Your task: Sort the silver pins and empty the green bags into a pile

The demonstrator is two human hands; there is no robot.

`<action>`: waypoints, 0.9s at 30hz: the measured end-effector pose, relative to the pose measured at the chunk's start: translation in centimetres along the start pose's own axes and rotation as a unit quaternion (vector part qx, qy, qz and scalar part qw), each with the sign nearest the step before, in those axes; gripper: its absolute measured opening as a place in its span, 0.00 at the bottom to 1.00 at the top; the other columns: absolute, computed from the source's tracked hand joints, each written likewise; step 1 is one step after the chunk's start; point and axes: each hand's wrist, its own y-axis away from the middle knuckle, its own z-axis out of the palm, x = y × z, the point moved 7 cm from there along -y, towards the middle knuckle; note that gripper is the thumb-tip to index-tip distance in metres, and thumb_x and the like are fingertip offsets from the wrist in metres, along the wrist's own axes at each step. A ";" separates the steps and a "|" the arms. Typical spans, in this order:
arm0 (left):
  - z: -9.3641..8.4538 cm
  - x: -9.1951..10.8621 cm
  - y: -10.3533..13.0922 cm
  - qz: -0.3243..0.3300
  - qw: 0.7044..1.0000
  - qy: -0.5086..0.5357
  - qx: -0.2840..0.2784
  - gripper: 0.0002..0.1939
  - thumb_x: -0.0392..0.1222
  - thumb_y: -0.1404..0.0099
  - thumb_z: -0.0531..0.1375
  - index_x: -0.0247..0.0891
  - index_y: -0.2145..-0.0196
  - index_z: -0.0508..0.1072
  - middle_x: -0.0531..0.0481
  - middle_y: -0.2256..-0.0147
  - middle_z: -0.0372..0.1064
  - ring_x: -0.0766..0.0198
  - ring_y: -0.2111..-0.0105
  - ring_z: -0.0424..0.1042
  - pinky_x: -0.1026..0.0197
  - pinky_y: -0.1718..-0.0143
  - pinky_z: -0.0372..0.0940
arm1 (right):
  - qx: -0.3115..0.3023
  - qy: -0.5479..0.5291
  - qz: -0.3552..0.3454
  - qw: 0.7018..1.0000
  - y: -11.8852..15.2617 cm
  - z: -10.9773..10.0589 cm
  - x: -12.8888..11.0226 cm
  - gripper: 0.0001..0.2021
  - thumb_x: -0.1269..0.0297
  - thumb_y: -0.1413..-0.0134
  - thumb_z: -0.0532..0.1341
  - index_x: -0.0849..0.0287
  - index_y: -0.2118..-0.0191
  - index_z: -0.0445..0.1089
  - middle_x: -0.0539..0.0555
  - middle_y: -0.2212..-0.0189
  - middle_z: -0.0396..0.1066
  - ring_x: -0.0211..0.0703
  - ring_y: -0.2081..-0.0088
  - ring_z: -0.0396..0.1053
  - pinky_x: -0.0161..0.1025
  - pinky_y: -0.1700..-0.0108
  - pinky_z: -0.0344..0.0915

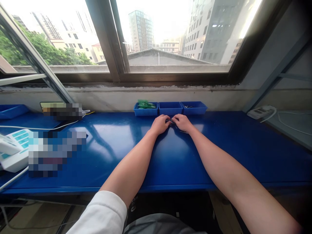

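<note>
Both hands meet over the blue table, just in front of the middle blue bin [170, 106]. My left hand [161, 124] has its fingers closed at a small thin object, too small to name. Close beside it on the right, my right hand [180, 123] pinches at the same spot, its fingertips nearly touching the left ones. Under the right hand a thin metallic piece [183, 132] lies on the table. The left bin [146, 112] holds green packaging [145, 104], and a few small dark and shiny parts [187, 106] lie in the right bin [197, 109].
The blue table [117, 169] runs below a window. On its left are a white power strip [14, 156], cables, blurred items and another blue tray [12, 111]. A white socket block [262, 112] with a cable sits at the back right.
</note>
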 end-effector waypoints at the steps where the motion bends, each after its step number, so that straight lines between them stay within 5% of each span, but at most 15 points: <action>1: -0.1 0.1 0.0 0.006 1.000 0.002 0.005 0.11 0.44 0.37 0.55 0.41 0.59 0.74 0.48 0.58 0.70 0.60 0.59 0.70 0.61 0.56 0.64 | 0.000 -0.005 -0.004 1.000 0.0 0.0 -0.2 0.11 0.64 0.43 0.54 0.60 0.71 0.71 0.53 0.71 0.70 0.40 0.67 0.65 0.35 0.63 0.58; 10: -0.2 0.3 0.0 0.015 0.999 0.005 0.029 0.11 0.44 0.35 0.53 0.40 0.62 0.74 0.48 0.61 0.71 0.61 0.62 0.70 0.62 0.59 0.64 | 0.013 -0.029 0.018 0.999 -0.1 -0.1 0.2 0.18 0.59 0.41 0.49 0.59 0.78 0.65 0.52 0.77 0.69 0.38 0.73 0.64 0.35 0.68 0.55; 18: -0.2 -0.2 -0.1 -0.012 0.999 -0.022 0.021 0.12 0.44 0.34 0.52 0.40 0.63 0.74 0.47 0.62 0.70 0.61 0.62 0.70 0.61 0.59 0.64 | 0.057 -0.151 0.005 0.987 0.3 -1.0 -0.4 0.10 0.61 0.51 0.59 0.60 0.67 0.73 0.52 0.73 0.73 0.40 0.70 0.68 0.36 0.65 0.62; 27: -0.4 -0.2 0.0 -0.034 0.999 -0.025 0.013 0.14 0.47 0.33 0.51 0.41 0.60 0.73 0.47 0.59 0.70 0.60 0.59 0.69 0.61 0.57 0.63 | 0.079 -0.246 0.054 0.965 0.4 -1.5 0.5 0.10 0.61 0.56 0.62 0.60 0.69 0.76 0.53 0.70 0.76 0.45 0.66 0.72 0.39 0.61 0.67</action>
